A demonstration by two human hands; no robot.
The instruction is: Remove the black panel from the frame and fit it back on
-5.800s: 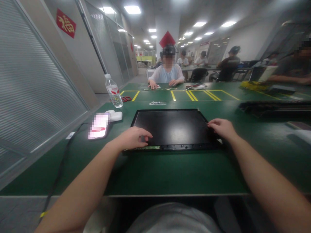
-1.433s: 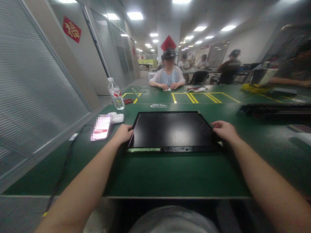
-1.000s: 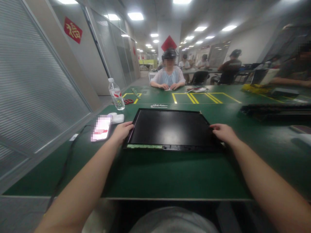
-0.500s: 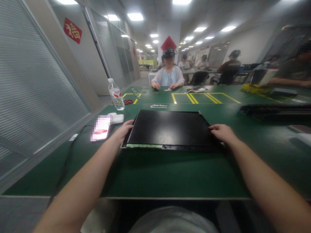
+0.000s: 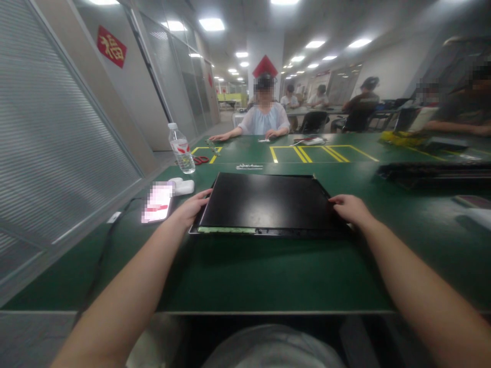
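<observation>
A flat black LCD panel (image 5: pixel 264 202) lies over a slightly larger black frame (image 5: pixel 326 233), with a green circuit strip (image 5: pixel 226 230) along its near edge. The panel sits a little askew in that frame. My left hand (image 5: pixel 194 205) grips the left edge, its fingertips partly hidden behind the side. At the right edge, my right hand (image 5: pixel 350 207) pinches the panel between thumb and fingers; the lower fingers are tucked beneath and hard to see.
Left on the green table (image 5: pixel 268 281) are a lit phone (image 5: pixel 158 202), a white case (image 5: pixel 183 186), a water bottle (image 5: pixel 181 149) and red-handled scissors (image 5: pixel 200 160). Small white pieces (image 5: pixel 249 166) lie beyond the panel. A person (image 5: pixel 265 120) sits opposite. Dark long parts (image 5: pixel 433 175) lie right.
Both my hands keep their hold and the panel barely shifts. The person opposite has stretched an arm out toward the clear glasses-like object on the left.
</observation>
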